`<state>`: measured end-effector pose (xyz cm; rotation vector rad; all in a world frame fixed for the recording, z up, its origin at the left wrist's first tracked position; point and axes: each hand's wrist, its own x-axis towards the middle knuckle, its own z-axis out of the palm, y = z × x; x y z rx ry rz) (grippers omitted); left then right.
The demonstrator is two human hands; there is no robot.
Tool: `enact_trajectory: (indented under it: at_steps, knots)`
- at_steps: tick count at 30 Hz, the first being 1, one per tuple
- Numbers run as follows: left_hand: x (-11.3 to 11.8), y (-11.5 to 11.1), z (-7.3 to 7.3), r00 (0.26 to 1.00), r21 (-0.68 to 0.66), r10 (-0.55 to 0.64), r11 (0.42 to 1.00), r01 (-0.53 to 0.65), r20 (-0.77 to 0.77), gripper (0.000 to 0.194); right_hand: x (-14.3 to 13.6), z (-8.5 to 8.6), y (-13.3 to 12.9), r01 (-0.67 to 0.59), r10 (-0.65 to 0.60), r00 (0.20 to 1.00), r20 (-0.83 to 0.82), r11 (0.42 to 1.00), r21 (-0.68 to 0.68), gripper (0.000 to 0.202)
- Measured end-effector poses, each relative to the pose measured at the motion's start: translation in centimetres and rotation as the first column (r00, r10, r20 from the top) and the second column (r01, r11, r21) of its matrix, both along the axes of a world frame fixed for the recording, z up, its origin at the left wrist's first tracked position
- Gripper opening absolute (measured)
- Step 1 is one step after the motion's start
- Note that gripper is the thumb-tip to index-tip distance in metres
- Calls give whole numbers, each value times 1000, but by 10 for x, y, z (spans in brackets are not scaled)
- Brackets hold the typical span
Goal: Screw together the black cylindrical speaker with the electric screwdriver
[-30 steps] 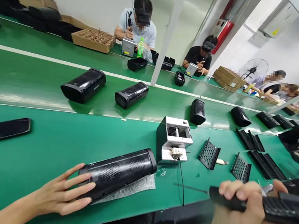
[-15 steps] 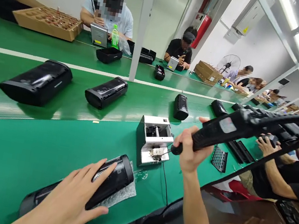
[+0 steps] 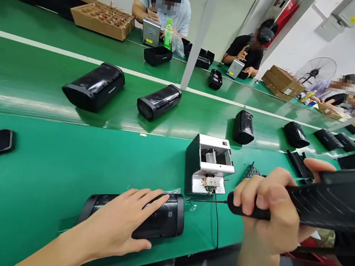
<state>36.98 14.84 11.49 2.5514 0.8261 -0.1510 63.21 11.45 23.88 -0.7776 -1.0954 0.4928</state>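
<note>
The left hand lies flat, fingers spread, on top of a black cylindrical speaker housing with a perforated grille, pressing rather than gripping it, which looks meant to stop the round body from rolling. That housing rests on its side on the green bench mat, at the near edge, just in front of the small white box-shaped machine with an open top. A scrap of clear plastic wrap peeks out between the housing and the white machine. The right hand is closed in a fist around one end of a long black ribbed plastic panel, held level in the air to the right of the white machine, clear of the mat. Behind the white machine, more glossy black housings lie in a row on the green conveyor belt
</note>
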Motion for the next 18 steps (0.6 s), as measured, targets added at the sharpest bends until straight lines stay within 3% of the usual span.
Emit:
enact_trajectory:
  at_steps: [3, 7, 18]
  knots:
    - [3, -1, 4, 999, -22, -11, 1000, 10, -31, 101, -17, 5, 13, -76, 77, 996, -34, 997, 2, 38]
    - [3, -3, 1, 1000, -9, -27, 1000, 26, -13, 104, -25, -2, 27, -145, 145, 989, -31, 989, 6, 36]
    - [7, -5, 0, 999, -25, -33, 999, 33, -4, 109, -30, -5, 30, -163, 164, 986, 8, 986, -24, 36]
